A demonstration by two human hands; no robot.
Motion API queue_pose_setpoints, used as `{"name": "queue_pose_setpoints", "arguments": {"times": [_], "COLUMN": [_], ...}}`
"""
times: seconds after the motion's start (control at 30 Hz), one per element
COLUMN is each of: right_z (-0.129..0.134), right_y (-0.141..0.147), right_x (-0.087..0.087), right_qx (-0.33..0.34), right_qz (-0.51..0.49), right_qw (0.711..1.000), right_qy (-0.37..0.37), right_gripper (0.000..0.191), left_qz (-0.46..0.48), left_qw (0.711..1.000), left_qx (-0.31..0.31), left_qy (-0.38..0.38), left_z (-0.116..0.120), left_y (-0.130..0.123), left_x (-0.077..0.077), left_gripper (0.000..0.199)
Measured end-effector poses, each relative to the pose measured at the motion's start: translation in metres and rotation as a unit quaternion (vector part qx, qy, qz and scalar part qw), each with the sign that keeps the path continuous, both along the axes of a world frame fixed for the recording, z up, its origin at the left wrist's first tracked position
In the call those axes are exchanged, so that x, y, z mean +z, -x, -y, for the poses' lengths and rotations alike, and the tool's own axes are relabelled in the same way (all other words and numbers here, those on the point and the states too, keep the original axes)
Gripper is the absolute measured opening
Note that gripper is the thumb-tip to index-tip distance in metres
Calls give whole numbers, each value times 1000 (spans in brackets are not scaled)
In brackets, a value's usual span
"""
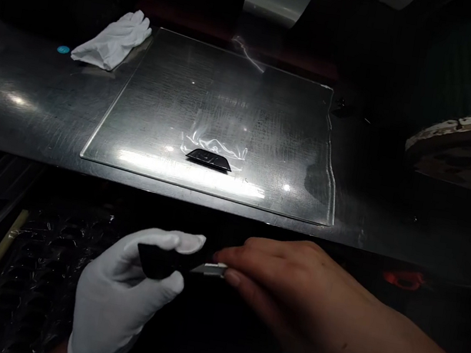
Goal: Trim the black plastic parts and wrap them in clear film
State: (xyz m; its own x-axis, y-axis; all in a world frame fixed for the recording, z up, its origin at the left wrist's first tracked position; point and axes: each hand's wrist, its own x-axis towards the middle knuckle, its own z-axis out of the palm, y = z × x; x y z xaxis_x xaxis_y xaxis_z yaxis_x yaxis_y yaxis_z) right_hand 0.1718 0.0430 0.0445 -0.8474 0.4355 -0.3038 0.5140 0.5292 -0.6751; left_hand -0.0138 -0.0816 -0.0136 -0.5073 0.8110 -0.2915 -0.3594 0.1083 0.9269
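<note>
My left hand (122,296), in a white glove, is closed around a small black part (154,261), with the thumb below it and the fingers above. My bare right hand (278,273) pinches a knife (214,269) whose pointed blade faces left, close to the black part's right side. Whether the blade touches the part is too dark to tell. Beyond both hands, a second black piece (209,159) rests near the front of a glass sheet (146,120), beside a crumpled clear film (217,147).
A white glove (114,41) lies left of the glass on the metal table (58,112), near a blue round sticker (63,49). At lower left is a dark tray (35,282) with several pockets. A red object (404,279) sits at right.
</note>
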Motion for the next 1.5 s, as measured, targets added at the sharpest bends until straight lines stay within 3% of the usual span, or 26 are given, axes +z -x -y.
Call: {"name": "queue_pose_setpoints", "arguments": {"times": [0.07, 0.17, 0.37, 0.43, 0.5, 0.57, 0.67, 0.83, 1.2, 1.5], "right_z": [0, -1, 1, 1, -1, -6, -14, -25, -34, -38], "right_y": [-3, -5, -4, -8, -12, -14, -11, 0, 5, -2], "right_x": [0, -2, -7, -6, -3, 2, 10, 13, 11, 18], "right_qx": [-18, -43, -29, -33, -47, -45, -6, 46, 76, 101], "right_qz": [-17, -29, -31, -49, -75, -101, -101, -61, -25, -60], "right_qw": [999, 999, 999, 998, 995, 992, 987, 973, 970, 965], "right_qy": [29, 16, 7, -6, -36, -68, -128, -219, -229, -233], "right_gripper": [16, 16, 19, 21, 28, 34, 31, 31, 29, 31], "left_qz": [-31, -23, -11, 45, 168, 290, 363, 379, 371, 408], "left_qw": [999, 998, 995, 996, 986, 955, 923, 906, 896, 863], "left_qx": [3, 3, -32, -22, -20, -46, -115, -180, -238, -295], "left_qy": [-30, -51, -93, -72, -13, 42, 58, 52, 44, 38], "left_z": [3, 8, 10, 8, 4, 1, -1, -1, 0, -3], "left_y": [-3, -2, 7, 6, 3, 2, 3, 6, 10, 8], "left_x": [0, -3, -13, -10, -4, 2, 7, 6, -2, -7], "left_gripper": [19, 21, 27, 26, 24, 25, 32, 37, 36, 33]}}
